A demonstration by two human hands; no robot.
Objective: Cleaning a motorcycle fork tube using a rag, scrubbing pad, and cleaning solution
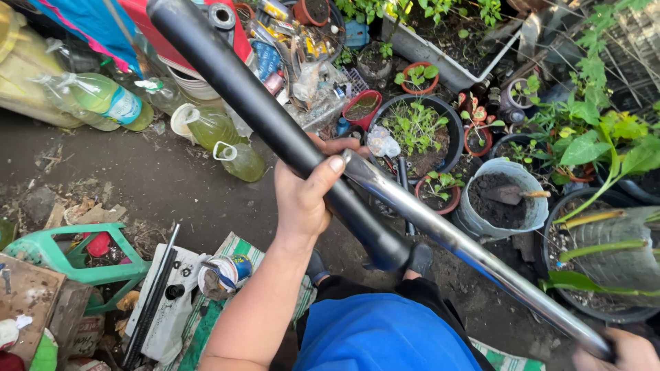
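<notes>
Black tube gripped by left hand, right hand clutching chrome rod, potted plants beyond

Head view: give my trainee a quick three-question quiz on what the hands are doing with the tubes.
1. True or false: the left hand grips the black tube.
2. Which hand holds the far end of the shiny metal rod?
A. left hand
B. right hand
C. neither
3. Fill in: the rod slides out of the black tube's ____ end, next to the left thumb.

Key
1. True. The fingers wrap the black tube near where the rod emerges.
2. B. The right hand grips it at the lower right corner of the view.
3. Open. The rod comes out of that end and runs down to the right, above the grey pot of soil.
</notes>
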